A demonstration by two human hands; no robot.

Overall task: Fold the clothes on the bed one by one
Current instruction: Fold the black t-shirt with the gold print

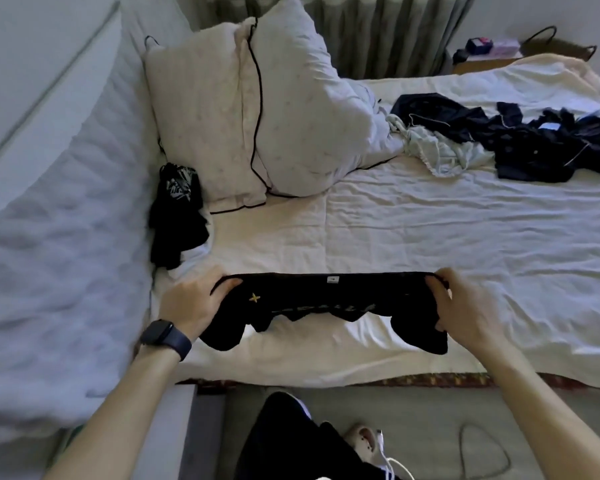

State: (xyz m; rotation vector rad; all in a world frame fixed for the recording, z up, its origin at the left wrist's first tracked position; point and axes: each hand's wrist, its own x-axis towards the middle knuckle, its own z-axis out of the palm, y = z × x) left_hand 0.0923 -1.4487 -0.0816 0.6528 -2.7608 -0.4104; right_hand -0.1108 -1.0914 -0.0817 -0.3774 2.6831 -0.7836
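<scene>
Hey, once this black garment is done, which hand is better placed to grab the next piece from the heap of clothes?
Right, probably. The heap of clothes lies far right on the bed, beyond the right hand. The left hand grips the other end of the black garment, farther away.

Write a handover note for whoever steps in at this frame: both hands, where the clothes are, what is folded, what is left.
Left hand: grips the left end of the black garment.
Right hand: grips its right end. The garment is stretched between them at the near edge of the bed.
Elsewhere: a black bundle lies beside the pillow; whether it is folded cannot be told. A dark pile with a pale green piece lies unfolded at the far right.
Done: nothing clearly folded.
Left: fold the held garment, then the far pile piece by piece.
</scene>
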